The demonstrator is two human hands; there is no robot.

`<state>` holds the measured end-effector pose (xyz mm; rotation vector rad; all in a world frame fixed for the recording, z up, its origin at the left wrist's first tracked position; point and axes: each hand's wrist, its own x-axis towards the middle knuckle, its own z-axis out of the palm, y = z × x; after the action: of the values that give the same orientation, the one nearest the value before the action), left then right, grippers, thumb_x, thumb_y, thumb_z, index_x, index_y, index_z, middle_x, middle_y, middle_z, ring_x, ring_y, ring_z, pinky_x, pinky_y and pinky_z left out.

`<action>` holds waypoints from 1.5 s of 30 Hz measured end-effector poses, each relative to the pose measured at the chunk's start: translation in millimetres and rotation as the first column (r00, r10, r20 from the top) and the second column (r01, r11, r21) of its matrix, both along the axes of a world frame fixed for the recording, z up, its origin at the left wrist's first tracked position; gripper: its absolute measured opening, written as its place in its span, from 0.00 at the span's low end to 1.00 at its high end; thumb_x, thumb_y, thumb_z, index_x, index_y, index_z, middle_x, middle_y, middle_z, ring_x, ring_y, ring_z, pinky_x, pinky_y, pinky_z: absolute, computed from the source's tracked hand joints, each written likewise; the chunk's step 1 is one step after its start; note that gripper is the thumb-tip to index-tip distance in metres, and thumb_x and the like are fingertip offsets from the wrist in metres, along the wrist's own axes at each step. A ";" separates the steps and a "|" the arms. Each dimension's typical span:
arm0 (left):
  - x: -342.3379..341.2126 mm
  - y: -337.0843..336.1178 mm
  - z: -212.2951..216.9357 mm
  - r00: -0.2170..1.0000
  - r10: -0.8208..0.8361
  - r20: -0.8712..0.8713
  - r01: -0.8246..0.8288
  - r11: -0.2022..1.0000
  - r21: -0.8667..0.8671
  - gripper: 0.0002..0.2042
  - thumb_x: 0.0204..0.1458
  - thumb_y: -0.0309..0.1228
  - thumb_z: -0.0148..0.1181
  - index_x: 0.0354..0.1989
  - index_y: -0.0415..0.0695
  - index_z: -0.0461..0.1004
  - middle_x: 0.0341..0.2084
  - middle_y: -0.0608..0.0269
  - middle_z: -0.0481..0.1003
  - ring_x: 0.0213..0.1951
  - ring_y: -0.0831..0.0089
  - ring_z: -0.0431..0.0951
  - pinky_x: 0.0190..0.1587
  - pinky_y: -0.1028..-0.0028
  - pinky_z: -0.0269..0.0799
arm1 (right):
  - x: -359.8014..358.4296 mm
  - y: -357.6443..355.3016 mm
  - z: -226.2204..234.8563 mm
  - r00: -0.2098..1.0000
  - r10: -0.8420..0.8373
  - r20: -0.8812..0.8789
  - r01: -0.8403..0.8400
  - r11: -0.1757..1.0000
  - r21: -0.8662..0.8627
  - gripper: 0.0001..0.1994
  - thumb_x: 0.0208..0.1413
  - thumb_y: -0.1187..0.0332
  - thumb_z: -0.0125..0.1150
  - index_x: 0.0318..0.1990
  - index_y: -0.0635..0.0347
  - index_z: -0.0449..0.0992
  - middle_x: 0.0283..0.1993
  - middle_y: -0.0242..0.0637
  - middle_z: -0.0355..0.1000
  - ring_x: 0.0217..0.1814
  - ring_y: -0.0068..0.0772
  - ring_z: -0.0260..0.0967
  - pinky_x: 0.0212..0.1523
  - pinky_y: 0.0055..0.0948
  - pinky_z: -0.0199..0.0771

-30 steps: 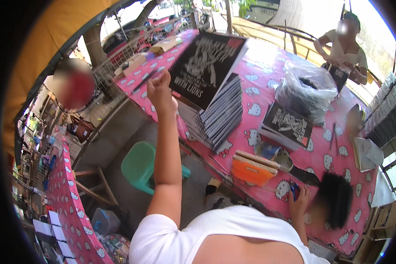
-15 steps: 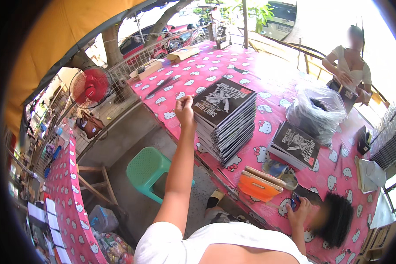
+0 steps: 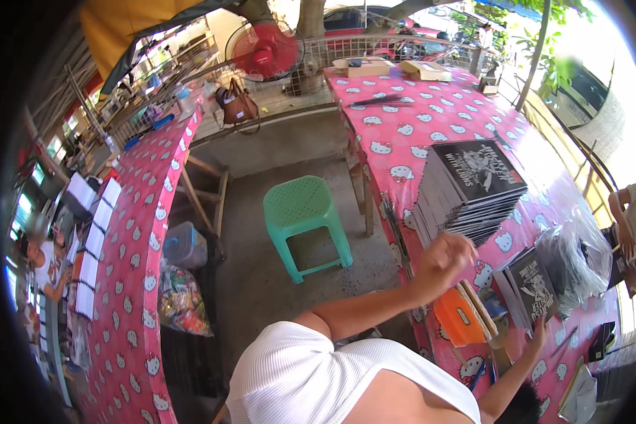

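My left hand [image 3: 448, 263] hovers, slightly blurred, at the near side of a tall stack of black-covered, spiral-bound books [image 3: 473, 177]. Its fingers are loosely bent and apart, with nothing in them. To the right, my right hand [image 3: 536, 336] reaches up to a shorter stack of the same books [image 3: 532, 286], its fingertips at the near edge. No book is lifted in it. Between the stacks and my body stands an orange holder with cardboard pieces [image 3: 461, 316]. A blue item [image 3: 478, 374] lies near my right forearm, too small to make out.
A clear plastic bag [image 3: 576, 251] with dark contents sits beyond the short stack. Another person [image 3: 632, 226] stands at the far right. A green stool [image 3: 305, 212] occupies the floor to the left, before a second pink-covered table [image 3: 127, 283] bearing white stacks.
My view has swung left. My left hand has come off the tall stack's top corner toward me. My right hand has let go of the blue item and moved to the short stack.
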<state>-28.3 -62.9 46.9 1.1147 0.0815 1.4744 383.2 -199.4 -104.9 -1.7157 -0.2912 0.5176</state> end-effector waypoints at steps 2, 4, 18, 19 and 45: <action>-0.8 -23.5 -26.6 0.914 -0.015 -0.405 0.040 0.998 0.053 0.07 0.56 0.25 0.54 0.42 0.46 0.70 0.36 0.62 0.73 0.43 0.71 0.74 0.45 0.69 0.68 | 1.1 5.0 -3.3 0.997 0.049 -0.064 -0.049 0.999 -0.001 0.29 0.51 0.49 0.63 0.52 0.62 0.70 0.41 0.33 0.72 0.39 0.28 0.67 0.34 0.26 0.65; -2.1 -26.1 -43.0 0.783 0.120 -0.610 0.133 0.926 0.353 0.09 0.56 0.25 0.54 0.45 0.46 0.70 0.39 0.64 0.73 0.47 0.74 0.72 0.49 0.68 0.66 | 9.5 -2.5 2.7 0.995 0.096 -0.007 -0.096 0.991 -0.089 0.27 0.51 0.50 0.63 0.52 0.60 0.70 0.41 0.32 0.71 0.39 0.27 0.67 0.35 0.26 0.66; 26.8 -14.5 -34.4 0.745 -0.106 -0.658 0.106 0.994 -0.040 0.26 0.53 0.32 0.61 0.58 0.40 0.59 0.46 0.58 0.71 0.44 0.74 0.72 0.52 0.72 0.65 | -156.1 -53.1 60.5 0.845 0.083 0.528 -0.231 0.948 0.220 0.26 0.52 0.72 0.61 0.57 0.65 0.60 0.55 0.42 0.64 0.55 0.36 0.63 0.55 0.32 0.63; 29.7 -13.8 -33.9 0.704 -0.196 -0.683 0.166 0.980 -0.110 0.26 0.53 0.32 0.62 0.57 0.39 0.60 0.43 0.59 0.73 0.43 0.75 0.73 0.50 0.72 0.66 | -173.9 -52.6 63.0 0.840 0.125 0.527 -0.275 0.937 0.216 0.26 0.52 0.74 0.61 0.58 0.65 0.59 0.56 0.42 0.63 0.56 0.34 0.62 0.56 0.32 0.62; 26.1 -7.4 -61.9 0.730 0.047 -0.681 -0.010 0.998 0.059 0.47 0.35 0.36 0.76 0.63 0.42 0.50 0.59 0.51 0.57 0.61 0.60 0.59 0.65 0.61 0.50 | -185.3 -76.6 -17.9 0.751 0.464 0.470 -0.414 0.885 -0.211 0.30 0.44 0.87 0.51 0.58 0.61 0.56 0.49 0.43 0.65 0.47 0.42 0.68 0.48 0.35 0.69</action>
<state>-2.2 -70.3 -15.0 1.6648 0.5851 1.0180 197.9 -276.0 -122.8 -1.8617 -1.0971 0.4057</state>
